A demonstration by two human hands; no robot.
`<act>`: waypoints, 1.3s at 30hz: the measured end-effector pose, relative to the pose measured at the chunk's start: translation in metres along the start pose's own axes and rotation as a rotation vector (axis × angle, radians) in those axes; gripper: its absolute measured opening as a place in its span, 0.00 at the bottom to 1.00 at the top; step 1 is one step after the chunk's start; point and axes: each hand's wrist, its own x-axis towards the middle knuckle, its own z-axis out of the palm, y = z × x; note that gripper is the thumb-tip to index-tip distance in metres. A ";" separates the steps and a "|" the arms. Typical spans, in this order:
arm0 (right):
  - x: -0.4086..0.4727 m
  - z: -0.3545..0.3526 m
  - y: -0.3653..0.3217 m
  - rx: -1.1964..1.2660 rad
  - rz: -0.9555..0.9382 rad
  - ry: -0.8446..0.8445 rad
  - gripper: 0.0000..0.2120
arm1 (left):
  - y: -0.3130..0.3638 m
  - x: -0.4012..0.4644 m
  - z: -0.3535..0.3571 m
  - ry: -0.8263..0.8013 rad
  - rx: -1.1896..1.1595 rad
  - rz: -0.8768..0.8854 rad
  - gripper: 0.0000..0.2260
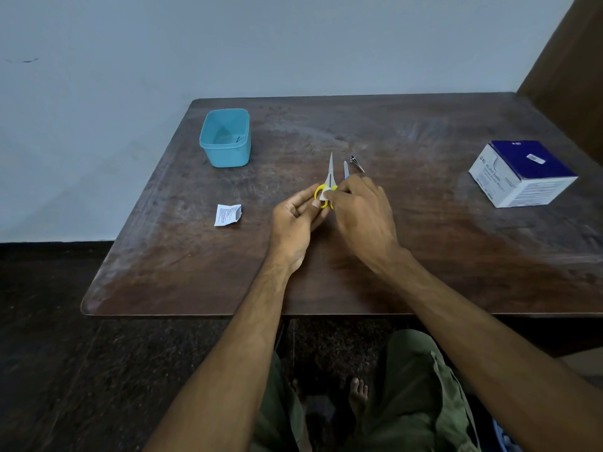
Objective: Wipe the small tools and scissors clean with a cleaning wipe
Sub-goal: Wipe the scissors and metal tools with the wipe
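The scissors [328, 184] are held over the middle of the table [424, 256], blades closed and pointing away from the person, the yellow handle loops toward the hands. The left hand [295, 220] grips the loops from the left, fingers curled round the near loop and the thumb lying along it. The right hand [357, 212] comes in from the right with its fingers bent, pinching a small white wipe [323, 194] against the handle where the loops meet the blades. Only a small patch of the wipe shows between the fingertips of the two hands.

Just right of the scissors, a blue-handled tool [346, 170] lies on the table pointing away from the person, its near end hidden behind the right hand's fingers. Just beyond it to the right lies a small metal tool [356, 163], dark and shiny, too small to make out further.

Left of the scissors and a little nearer the person, a torn white sachet [227, 215] with printed text lies flat on the table. Farther left and back from the scissors, near the table's far left corner, stands an open turquoise tub [225, 138]; something small lies in its bottom, unclear what. Far right of the scissors, close to the table's right side, sits a blue-and-white box [522, 172] with printed sides.
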 end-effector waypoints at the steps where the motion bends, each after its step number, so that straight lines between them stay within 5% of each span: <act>1: -0.002 0.001 -0.003 -0.004 -0.018 0.000 0.08 | 0.000 0.000 0.000 0.005 -0.002 0.000 0.14; 11: 0.017 0.001 -0.006 0.006 -0.056 -0.011 0.02 | -0.004 0.002 0.001 0.002 0.039 -0.004 0.12; 22: 0.015 -0.003 0.006 -0.117 -0.156 -0.043 0.07 | -0.002 0.000 0.003 0.025 0.043 0.010 0.14; 26: -0.004 -0.005 0.001 -0.069 -0.182 -0.050 0.16 | -0.001 0.000 0.003 0.018 0.054 0.010 0.14; 33: 0.008 -0.008 0.021 -0.089 -0.138 -0.041 0.08 | -0.001 0.001 0.002 0.065 0.026 0.000 0.13; 39: -0.018 -0.005 0.022 -0.104 -0.233 -0.028 0.11 | -0.001 0.002 0.003 0.070 0.017 0.014 0.13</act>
